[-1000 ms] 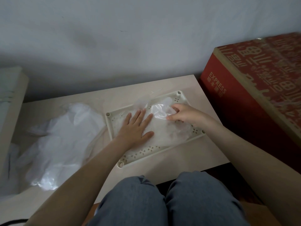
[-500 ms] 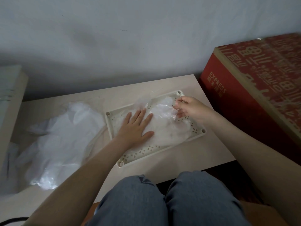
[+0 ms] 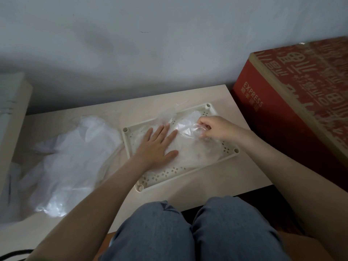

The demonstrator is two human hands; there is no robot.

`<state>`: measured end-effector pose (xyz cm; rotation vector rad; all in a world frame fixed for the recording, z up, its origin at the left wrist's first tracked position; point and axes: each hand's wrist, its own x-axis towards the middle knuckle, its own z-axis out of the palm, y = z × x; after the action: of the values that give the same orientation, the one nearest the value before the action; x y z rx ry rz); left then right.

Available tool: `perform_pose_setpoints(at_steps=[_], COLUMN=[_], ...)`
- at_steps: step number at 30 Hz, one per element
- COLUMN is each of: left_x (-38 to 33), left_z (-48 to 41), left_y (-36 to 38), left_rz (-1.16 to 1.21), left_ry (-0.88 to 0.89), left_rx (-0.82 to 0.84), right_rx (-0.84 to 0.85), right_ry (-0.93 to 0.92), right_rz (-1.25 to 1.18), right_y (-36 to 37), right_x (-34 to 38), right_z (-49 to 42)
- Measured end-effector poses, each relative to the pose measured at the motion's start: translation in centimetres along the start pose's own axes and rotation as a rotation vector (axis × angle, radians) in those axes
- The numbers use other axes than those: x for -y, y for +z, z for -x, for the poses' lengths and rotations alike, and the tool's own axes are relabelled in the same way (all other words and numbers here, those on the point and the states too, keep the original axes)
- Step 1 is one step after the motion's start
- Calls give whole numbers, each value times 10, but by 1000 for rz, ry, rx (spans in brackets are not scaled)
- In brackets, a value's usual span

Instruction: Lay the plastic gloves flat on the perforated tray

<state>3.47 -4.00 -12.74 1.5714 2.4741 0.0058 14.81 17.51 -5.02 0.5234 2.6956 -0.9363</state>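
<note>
The plastic glove (image 3: pixel 188 147) is pressed onto the perforated tray (image 3: pixel 165 173) by the flat, spread left hand (image 3: pixel 158 146), its raised far-right end pinched by the right hand (image 3: pixel 216 129).

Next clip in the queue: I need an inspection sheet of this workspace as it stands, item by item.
Surface: pale table, bare near its right front corner.
Job's things: perforated tray on the table; clear plastic glove spread in it, far part raised and crumpled; glove pile left of the tray.
Clutter: pale boxy object, cut off at the left edge.
Hands: left hand flat, pressing the plastic glove down; right hand pinches its raised part.
Cables: dark cable at the lower left corner.
Surroundings: grey wall; red box marked EXPRESS right of the table; the person's knees in jeans.
</note>
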Motion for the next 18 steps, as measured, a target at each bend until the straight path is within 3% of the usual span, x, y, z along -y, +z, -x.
perform_pose_setpoints(at_steps=[5,10,18], left_x=[2,3,1], left_z=[1,1,1], left_y=[-3,-3,-5], left_rz=[9,3,-16], left_ry=[29,30,40], left_rx=[20,22,17], right_rx=[-135,-68,-25], right_ry=[-29,85,198], right_rz=[195,362,-477], right_y=[-6,-11,0], right_x=[-16,-16,24], right_z=[-1,-3,-13])
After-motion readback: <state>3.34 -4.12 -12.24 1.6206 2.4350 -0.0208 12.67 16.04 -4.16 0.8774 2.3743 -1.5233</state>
